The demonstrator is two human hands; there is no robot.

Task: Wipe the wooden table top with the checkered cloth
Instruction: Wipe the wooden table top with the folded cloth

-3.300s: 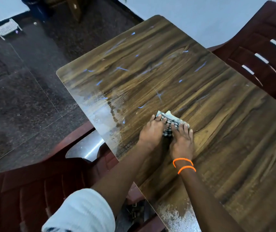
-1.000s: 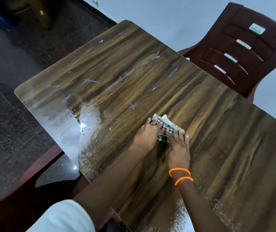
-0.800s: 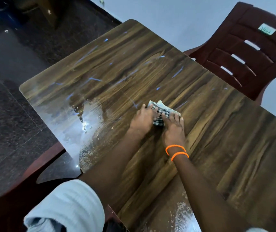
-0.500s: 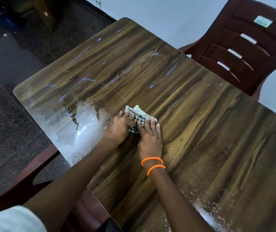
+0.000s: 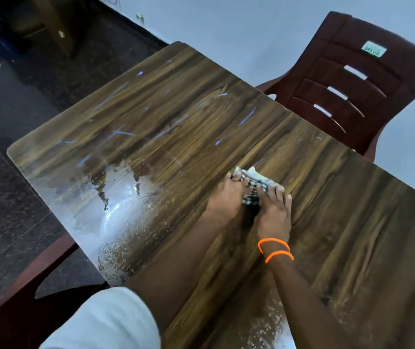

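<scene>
The wooden table top fills most of the view, with pale blue streaks on its far half. A small folded checkered cloth lies near the middle of it. My left hand and my right hand press down on the cloth side by side, fingers spread over it, so only its far edge and a strip between the hands show. Two orange bands circle my right wrist.
A wet, glaring patch with scattered droplets covers the table's near left part. A dark red plastic chair stands at the far right edge, and another chair at the near left. Dark floor lies to the left.
Both hands have slid the cloth back to the right across the table, after a stroke toward the wet patch on the left half a second ago.
</scene>
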